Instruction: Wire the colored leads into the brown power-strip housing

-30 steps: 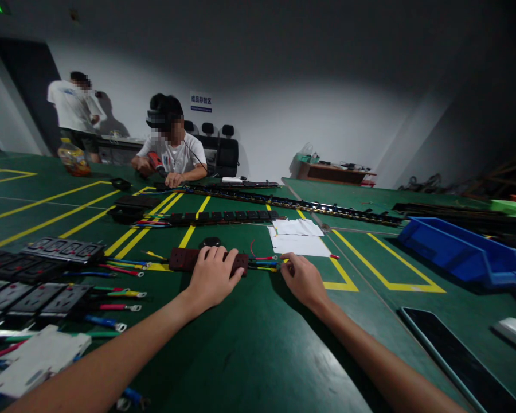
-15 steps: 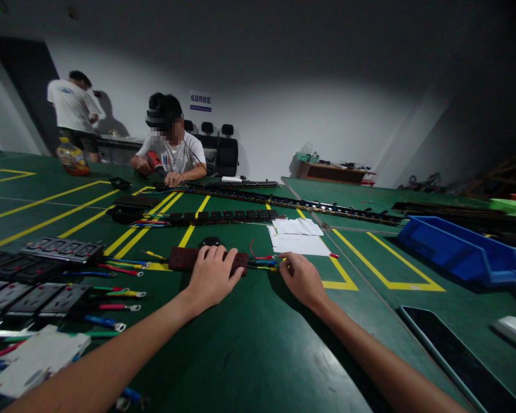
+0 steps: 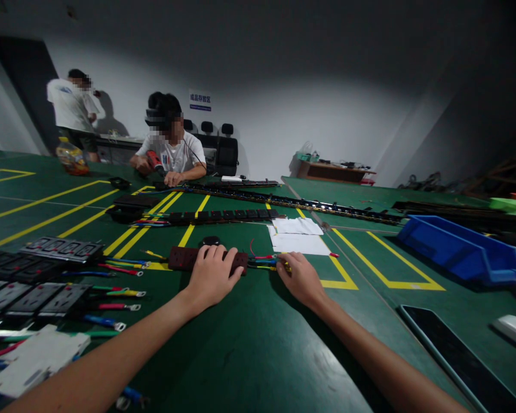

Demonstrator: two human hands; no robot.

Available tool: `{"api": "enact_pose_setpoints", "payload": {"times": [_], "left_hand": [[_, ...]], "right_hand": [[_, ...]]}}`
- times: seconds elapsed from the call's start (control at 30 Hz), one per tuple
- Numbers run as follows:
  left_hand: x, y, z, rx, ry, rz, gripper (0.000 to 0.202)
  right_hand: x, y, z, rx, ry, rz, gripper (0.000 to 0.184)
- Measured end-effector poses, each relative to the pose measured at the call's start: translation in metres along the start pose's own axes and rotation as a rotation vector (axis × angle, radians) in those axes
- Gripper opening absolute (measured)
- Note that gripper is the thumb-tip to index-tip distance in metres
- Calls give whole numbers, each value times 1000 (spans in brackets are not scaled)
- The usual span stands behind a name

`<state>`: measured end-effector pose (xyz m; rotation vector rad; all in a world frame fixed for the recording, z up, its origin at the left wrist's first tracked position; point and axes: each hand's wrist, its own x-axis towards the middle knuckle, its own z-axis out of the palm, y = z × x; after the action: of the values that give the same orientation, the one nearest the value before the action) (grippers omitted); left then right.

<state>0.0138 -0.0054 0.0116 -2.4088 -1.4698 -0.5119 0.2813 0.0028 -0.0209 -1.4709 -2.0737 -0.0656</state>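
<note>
A dark red socket strip lies on the green table, and my left hand rests over its right half with the fingers curled round its far edge. Coloured wires, red, blue and yellow-green, come out of the strip's right end. At their tips is my right hand, thumb and fingers closed on the wire ends; the exact grip is partly hidden. A round black object sits just behind the strip. White papers lie beyond my right hand, with a small red piece by their edge.
Several socket panels with lugged wires lie at the left. A blue bin and a phone are on the right. Long black strips cross the table's far side, where a person holds a red tool.
My right hand's fingertips have shifted slightly at the wire ends. My left hand and the strip stay in place.
</note>
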Motion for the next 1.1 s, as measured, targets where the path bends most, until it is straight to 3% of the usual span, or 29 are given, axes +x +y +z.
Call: {"api": "enact_pose_setpoints", "payload": {"times": [0.53,0.77,1.1], "left_hand": [[0,1,0,16,-10,-4,48],[0,1,0,8,2,-1,48],[0,1,1,14,7,-5,47]], "right_hand": [[-1,0,0,12,-7,4,24],[-1,0,1,42,8,-18,34],[0,0,-2,121,10,-73,18]]}}
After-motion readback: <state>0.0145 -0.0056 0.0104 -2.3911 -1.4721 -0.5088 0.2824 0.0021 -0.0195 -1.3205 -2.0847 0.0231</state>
